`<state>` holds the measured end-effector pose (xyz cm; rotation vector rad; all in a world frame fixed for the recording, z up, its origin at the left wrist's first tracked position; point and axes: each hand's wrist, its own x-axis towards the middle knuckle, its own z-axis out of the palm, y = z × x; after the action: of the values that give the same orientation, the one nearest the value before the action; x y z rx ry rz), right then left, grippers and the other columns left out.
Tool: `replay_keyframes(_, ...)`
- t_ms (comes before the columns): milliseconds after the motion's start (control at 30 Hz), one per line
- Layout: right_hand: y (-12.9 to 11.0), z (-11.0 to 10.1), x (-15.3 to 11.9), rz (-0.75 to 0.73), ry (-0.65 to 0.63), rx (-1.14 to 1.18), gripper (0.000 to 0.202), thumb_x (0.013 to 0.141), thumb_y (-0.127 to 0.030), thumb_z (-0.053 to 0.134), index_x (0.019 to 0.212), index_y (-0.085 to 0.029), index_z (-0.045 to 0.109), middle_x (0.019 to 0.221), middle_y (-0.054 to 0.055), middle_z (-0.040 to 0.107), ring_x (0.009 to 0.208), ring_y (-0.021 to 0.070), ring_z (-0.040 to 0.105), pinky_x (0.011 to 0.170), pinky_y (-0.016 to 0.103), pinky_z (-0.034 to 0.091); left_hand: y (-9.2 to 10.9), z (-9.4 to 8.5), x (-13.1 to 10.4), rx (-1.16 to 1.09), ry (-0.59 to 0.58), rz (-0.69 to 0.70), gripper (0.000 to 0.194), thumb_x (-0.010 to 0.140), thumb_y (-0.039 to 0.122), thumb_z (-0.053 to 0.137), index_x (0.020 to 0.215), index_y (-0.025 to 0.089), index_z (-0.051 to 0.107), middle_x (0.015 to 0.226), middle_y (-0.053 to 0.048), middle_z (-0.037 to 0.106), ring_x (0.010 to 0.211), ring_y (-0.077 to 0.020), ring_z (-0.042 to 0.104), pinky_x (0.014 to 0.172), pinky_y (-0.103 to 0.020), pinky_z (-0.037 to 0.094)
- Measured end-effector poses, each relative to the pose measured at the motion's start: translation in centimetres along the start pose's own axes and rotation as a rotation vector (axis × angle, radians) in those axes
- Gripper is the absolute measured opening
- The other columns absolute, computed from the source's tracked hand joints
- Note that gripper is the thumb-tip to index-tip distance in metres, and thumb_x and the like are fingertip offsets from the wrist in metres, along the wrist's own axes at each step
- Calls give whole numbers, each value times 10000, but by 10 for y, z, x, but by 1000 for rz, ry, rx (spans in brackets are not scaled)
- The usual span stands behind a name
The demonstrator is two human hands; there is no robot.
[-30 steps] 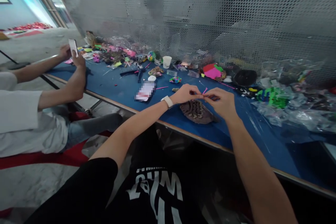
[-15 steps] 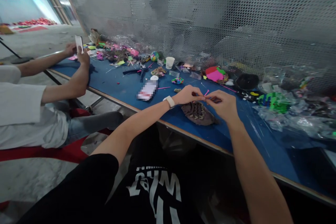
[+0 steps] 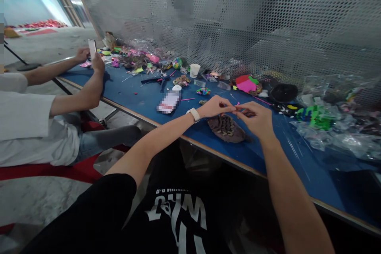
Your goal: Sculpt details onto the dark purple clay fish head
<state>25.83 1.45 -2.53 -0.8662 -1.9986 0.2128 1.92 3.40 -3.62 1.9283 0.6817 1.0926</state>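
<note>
My left hand (image 3: 218,107) and my right hand (image 3: 254,116) meet fingertip to fingertip above the table's near edge. Both are pinched on a small pink strip (image 3: 237,104), mostly covered by the fingers; its material is too small to tell. Right below them lies a brown, leaf-shaped piece (image 3: 229,131) with raised lighter squiggles along its middle. Close to my left wrist, a small greenish-brown lump (image 3: 204,102) rests on the table.
The blue table (image 3: 131,87) holds a phone (image 3: 169,102), dark pliers-like tool (image 3: 162,82), white cup (image 3: 195,70), pink-and-red clay lump (image 3: 247,84), black bowl (image 3: 284,93) and plastic bags (image 3: 342,139). A perforated metal panel (image 3: 238,16) stands behind. A co-worker's hand (image 3: 97,62) holds another phone.
The pink strip stood up above the fingertips before; now less of it shows and it lies lower between them. The view has shifted slightly. The brown piece remains in place.
</note>
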Motion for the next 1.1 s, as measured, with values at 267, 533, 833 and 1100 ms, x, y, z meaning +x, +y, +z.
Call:
replay_keyframes(267, 5, -1, 0, 10, 6, 29, 243, 1023, -502, 835, 1019, -276, 926, 985, 82, 861, 665, 222, 763, 605, 388, 621, -5, 2, 1, 28, -15, 14, 919, 901, 997, 686, 983, 95, 844, 866, -79, 746, 629, -115, 633, 679, -299, 502)
replay_keyframes(533, 1, -3, 1, -30, -7, 11, 255, 1024, -512, 840, 967, -276, 915, 930, 83, 866, 705, 239, 765, 615, 388, 596, -1, 1, 1, 39, -33, -25, 796, 922, 887, 789, 1009, 98, 847, 903, -98, 783, 642, -114, 636, 676, -289, 509)
replay_keyframes(833, -1, -4, 1, 19, -34, 6, 311, 1016, -567, 820, 921, -279, 890, 913, 85, 860, 709, 251, 771, 610, 402, 591, -5, 2, 2, 78, -25, -17, 789, 933, 909, 757, 931, 124, 831, 867, -65, 755, 625, -119, 634, 719, -306, 516)
replay_keyframes(1100, -4, -5, 1, 4, -34, -10, 335, 996, -608, 824, 935, -287, 902, 963, 100, 876, 759, 265, 774, 650, 422, 632, -9, 3, 3, -25, -11, -58, 610, 904, 713, 919, 1033, 120, 861, 981, -88, 802, 657, -113, 646, 716, -304, 535)
